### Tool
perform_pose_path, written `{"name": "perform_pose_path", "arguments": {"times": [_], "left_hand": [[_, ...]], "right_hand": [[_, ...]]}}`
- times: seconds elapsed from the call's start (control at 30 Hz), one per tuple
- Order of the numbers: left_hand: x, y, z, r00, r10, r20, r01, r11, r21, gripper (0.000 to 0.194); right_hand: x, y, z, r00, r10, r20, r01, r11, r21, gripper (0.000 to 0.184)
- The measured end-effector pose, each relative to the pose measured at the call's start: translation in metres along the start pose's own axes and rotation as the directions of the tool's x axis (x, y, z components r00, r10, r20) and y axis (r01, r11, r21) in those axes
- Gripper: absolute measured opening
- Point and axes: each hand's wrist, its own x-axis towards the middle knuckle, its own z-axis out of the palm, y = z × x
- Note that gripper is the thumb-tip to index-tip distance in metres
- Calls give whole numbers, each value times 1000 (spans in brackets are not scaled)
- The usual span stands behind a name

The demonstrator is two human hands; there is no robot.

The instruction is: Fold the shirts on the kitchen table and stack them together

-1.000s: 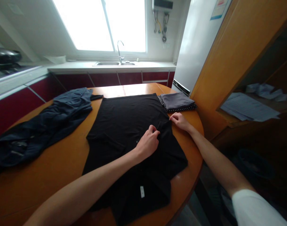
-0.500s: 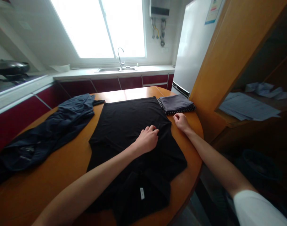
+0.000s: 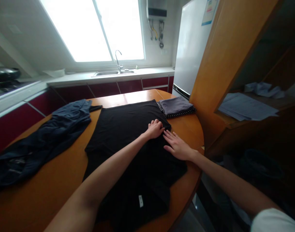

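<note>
A black shirt (image 3: 128, 141) lies spread flat on the round wooden table (image 3: 53, 180), a small white label showing near its front edge. My left hand (image 3: 155, 128) rests on the shirt's right part with its fingers curled and pressed into the cloth. Just to its right, my right hand (image 3: 177, 145) lies flat on the shirt, fingers stretched out and pointing toward the left hand. Neither hand lifts the cloth.
A dark blue garment (image 3: 43, 135) lies crumpled on the table's left side. A folded grey cloth (image 3: 176, 106) sits at the table's far right. A wooden cabinet (image 3: 225, 64) with papers (image 3: 244, 106) stands right; counter with sink (image 3: 113, 72) and a fridge (image 3: 189, 48) are behind.
My right hand has moved from the shirt's right edge onto the shirt and opened flat. My left hand has slid a little farther up the cloth.
</note>
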Motion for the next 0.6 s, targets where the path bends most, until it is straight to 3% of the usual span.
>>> {"name": "perform_pose_path", "arguments": {"times": [0.1, 0.23, 0.37, 0.43, 0.5, 0.6], "left_hand": [[-4, 0, 4, 998, 19, -56, -19, 1000, 9, 23], [-5, 2, 10, 996, 10, -89, -9, 1000, 11, 24], [2, -3, 5, 998, 20, -64, -26, 995, -98, 30], [6, -12, -6, 996, 35, -82, -54, 971, -232, 31], [4, -28, -24, 989, 43, -143, -90, 936, -339, 32], [-17, -69, -59, 973, 1, -230, -106, 889, -445, 34]], "right_hand": [[-31, -20, -7, 986, 8, 169, -2, 999, -37, 79], [-66, -46, -26, 954, 14, 300, -20, 1000, 20, 89], [-74, -55, -51, 911, -38, 410, -38, 984, 175, 69], [-62, -47, -58, 941, -35, 335, -51, 969, 243, 59], [-39, -32, -57, 992, 42, 123, -74, 961, 265, 58], [0, -6, -42, 971, 167, -169, -130, 969, 208, 60]]}}
